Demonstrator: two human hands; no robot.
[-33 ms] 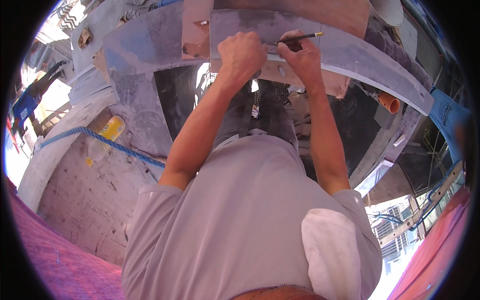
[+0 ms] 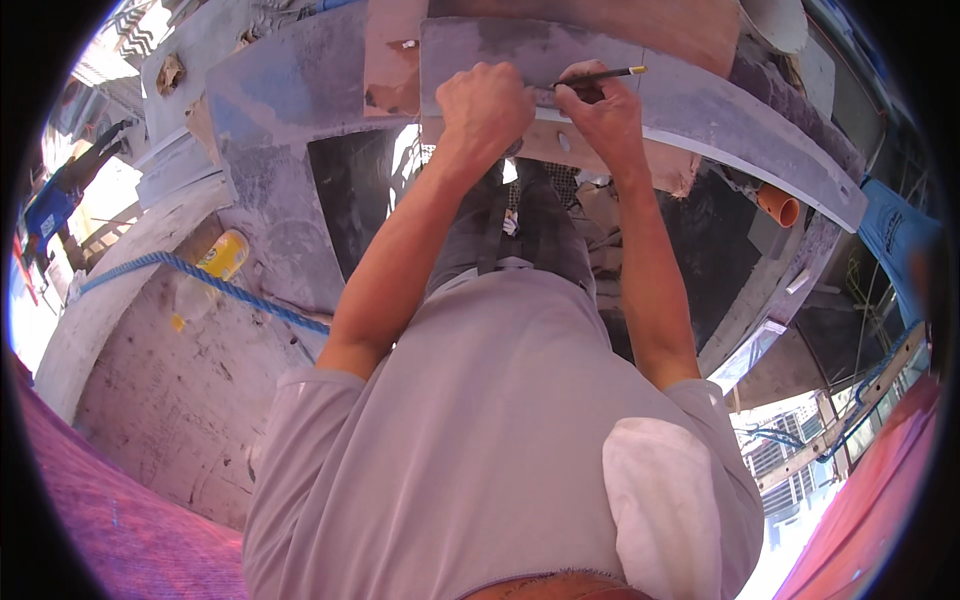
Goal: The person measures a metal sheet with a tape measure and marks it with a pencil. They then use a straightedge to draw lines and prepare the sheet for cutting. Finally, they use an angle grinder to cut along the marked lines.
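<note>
My right hand [image 2: 606, 118] is closed round a slim black pencil [image 2: 612, 74] with a yellow end, which points up and to the right. The pencil's other end lies toward the grey board [image 2: 700, 92] under my hands. My left hand [image 2: 487, 108] rests knuckles up at the same board, just left of the right one. Its fingers are curled, and what they hold, if anything, is hidden. A narrow gap separates the two hands. The board is long, dusty, with a pale front edge.
A blue rope [image 2: 215, 284] crosses a dusty surface at left, over a clear bottle [image 2: 225, 256] with a yellow label. Reddish-brown sheets [image 2: 392, 45] lie beyond the board. An orange pipe [image 2: 779, 205] and a blue bag [image 2: 893, 235] are at right. My legs stand below the board.
</note>
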